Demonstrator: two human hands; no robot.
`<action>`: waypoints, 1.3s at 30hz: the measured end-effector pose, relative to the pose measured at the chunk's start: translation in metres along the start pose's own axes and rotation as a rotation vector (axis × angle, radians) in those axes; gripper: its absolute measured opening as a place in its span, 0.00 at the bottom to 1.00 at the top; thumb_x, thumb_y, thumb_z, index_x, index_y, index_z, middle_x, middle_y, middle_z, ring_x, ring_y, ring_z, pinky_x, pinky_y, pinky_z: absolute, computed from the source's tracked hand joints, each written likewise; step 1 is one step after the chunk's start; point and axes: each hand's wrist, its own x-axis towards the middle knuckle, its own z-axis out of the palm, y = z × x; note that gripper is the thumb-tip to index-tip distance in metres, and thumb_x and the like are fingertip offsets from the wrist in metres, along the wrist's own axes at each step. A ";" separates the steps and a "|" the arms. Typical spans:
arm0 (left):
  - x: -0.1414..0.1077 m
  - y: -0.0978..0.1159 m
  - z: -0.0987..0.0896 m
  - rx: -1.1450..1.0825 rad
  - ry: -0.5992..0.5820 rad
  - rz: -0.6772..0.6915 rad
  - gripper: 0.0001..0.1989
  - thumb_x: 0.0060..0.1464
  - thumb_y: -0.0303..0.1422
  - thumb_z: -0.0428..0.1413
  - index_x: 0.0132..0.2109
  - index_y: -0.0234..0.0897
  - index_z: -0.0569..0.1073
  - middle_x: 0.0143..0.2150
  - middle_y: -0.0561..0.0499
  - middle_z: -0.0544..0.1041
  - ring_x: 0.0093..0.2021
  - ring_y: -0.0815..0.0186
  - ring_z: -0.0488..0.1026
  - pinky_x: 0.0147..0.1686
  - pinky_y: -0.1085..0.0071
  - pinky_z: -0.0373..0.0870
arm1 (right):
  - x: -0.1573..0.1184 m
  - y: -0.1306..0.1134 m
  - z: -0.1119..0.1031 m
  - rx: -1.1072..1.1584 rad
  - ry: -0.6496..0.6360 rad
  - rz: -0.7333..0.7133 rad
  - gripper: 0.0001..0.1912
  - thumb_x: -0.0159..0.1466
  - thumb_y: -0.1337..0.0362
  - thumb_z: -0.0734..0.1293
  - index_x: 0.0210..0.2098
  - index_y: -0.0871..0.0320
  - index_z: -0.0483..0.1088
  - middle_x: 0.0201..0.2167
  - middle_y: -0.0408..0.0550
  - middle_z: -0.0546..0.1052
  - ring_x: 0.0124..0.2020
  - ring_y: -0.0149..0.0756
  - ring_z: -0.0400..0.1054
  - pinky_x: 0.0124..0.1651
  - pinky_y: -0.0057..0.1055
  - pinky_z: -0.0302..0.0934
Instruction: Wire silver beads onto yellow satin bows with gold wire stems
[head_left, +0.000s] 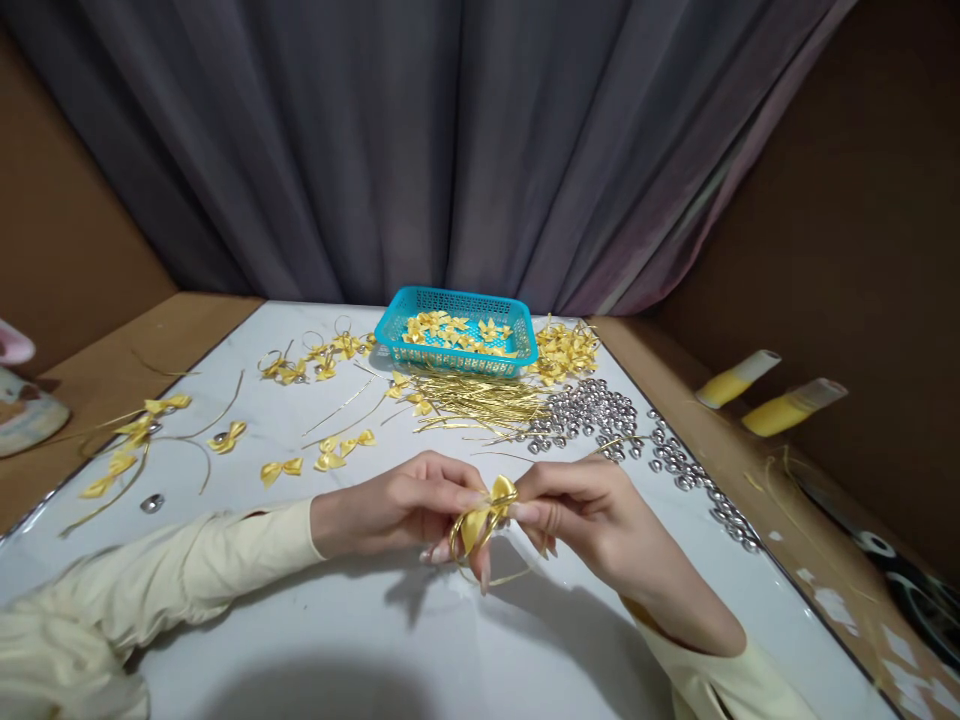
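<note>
Above the near middle of the white tabletop, a yellow ribbon bow [477,526] with gold cord looped around it is held between my two hands. My left hand [420,502] pinches the bow from the left, its lower fingers curled beneath. From the right, my right hand [581,505] pinches the gold cord [504,500] at the bow's middle with thumb and forefinger. A loop of cord hangs below the fingers. Beyond my hands lie a bundle of gold cords [480,398] and a spread of silver heart-shaped beads [592,412].
A turquoise basket [457,362] of bows stands at the back, with a pile of bows [566,352] beside it. Bows with cords [139,430] lie at left, near a single silver piece [152,503]. Two yellow tubes [795,406] and black-handled scissors [919,595] are at right.
</note>
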 end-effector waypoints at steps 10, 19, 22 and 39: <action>-0.005 0.004 0.003 0.025 -0.035 0.070 0.08 0.51 0.31 0.58 0.29 0.29 0.72 0.23 0.44 0.79 0.15 0.74 0.65 0.15 0.80 0.56 | 0.002 0.012 0.012 0.421 -0.032 0.116 0.13 0.57 0.58 0.70 0.24 0.61 0.69 0.16 0.40 0.68 0.17 0.24 0.58 0.21 0.23 0.52; -0.005 0.004 0.002 0.001 -0.023 0.046 0.09 0.49 0.32 0.59 0.27 0.30 0.71 0.22 0.47 0.78 0.13 0.75 0.61 0.16 0.79 0.58 | 0.005 0.010 0.008 0.228 -0.032 -0.012 0.15 0.60 0.55 0.67 0.25 0.60 0.71 0.16 0.40 0.69 0.19 0.26 0.62 0.23 0.25 0.57; -0.005 0.010 0.005 0.137 0.060 0.120 0.09 0.52 0.32 0.58 0.28 0.31 0.71 0.24 0.48 0.78 0.16 0.76 0.61 0.19 0.79 0.59 | 0.003 0.005 0.001 -0.115 0.168 -0.208 0.09 0.62 0.60 0.67 0.30 0.58 0.72 0.26 0.45 0.76 0.30 0.32 0.69 0.35 0.29 0.62; -0.005 0.005 0.006 1.180 0.637 0.582 0.07 0.57 0.30 0.53 0.33 0.36 0.74 0.32 0.53 0.75 0.34 0.69 0.70 0.35 0.74 0.65 | 0.001 0.024 0.046 -0.533 0.541 -0.296 0.10 0.62 0.65 0.66 0.25 0.59 0.65 0.17 0.38 0.64 0.17 0.26 0.56 0.22 0.25 0.53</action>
